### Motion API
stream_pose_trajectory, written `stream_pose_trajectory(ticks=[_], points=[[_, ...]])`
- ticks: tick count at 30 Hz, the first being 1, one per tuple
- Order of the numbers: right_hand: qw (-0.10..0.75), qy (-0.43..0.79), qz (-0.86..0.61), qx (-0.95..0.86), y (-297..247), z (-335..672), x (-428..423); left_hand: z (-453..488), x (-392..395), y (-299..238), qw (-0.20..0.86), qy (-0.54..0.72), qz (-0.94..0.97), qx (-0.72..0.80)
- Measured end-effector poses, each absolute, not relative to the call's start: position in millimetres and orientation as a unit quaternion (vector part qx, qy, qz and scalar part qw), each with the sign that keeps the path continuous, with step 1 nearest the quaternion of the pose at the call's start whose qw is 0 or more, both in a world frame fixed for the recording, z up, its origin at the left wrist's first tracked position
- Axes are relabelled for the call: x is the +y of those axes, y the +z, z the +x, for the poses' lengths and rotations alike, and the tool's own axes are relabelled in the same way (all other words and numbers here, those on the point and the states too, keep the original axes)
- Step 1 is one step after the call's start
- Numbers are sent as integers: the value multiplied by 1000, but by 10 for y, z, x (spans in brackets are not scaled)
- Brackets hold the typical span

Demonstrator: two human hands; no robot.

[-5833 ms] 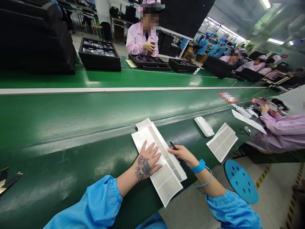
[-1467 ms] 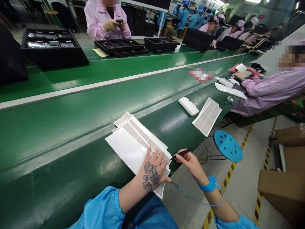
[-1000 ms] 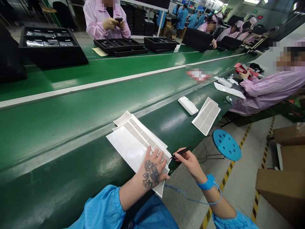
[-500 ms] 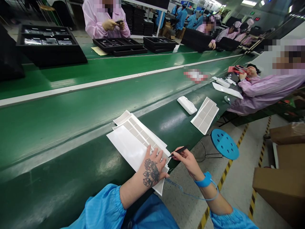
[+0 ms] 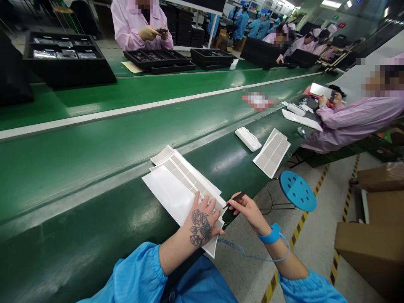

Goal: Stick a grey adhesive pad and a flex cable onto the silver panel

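Note:
My left hand [image 5: 203, 221] lies flat with its fingers spread on a stack of sheets near the table edge. On top of the stack is a plain white sheet [image 5: 168, 193]; beneath it show sheets of grey rectangular labels [image 5: 189, 172] on white backing. My right hand [image 5: 246, 208] pinches black tweezers [image 5: 235, 200], whose tip points at the right edge of the sheets, by my left fingers. Whether the tip touches a sheet I cannot tell. A blue wrist strap [image 5: 272, 235] with a cord circles my right wrist.
A white oblong object [image 5: 248, 139] and more label sheets [image 5: 272, 152] lie farther right on the green table. Beyond the near strip runs a long green surface [image 5: 94, 143] with black trays [image 5: 159, 61] behind it. A blue stool [image 5: 297, 190] stands right. Co-workers in pink sit nearby.
My hands stay nearly in place; the tweezers in my right hand have tilted slightly. At the right, a co-worker now holds up a pale flat object.

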State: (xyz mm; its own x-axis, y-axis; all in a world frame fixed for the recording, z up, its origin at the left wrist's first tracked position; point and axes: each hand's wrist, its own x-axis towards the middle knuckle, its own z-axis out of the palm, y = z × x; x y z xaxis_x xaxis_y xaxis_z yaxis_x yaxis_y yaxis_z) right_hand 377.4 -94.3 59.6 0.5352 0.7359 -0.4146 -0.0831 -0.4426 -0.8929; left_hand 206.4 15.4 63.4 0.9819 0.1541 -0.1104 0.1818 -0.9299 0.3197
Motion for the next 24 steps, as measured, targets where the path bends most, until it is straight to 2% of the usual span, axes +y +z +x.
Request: stream_pose_trajectory(ticks=[24], points=[[479, 458, -711, -234, 564, 3815, -724, 2055, 159, 674, 188, -76, 971, 126]])
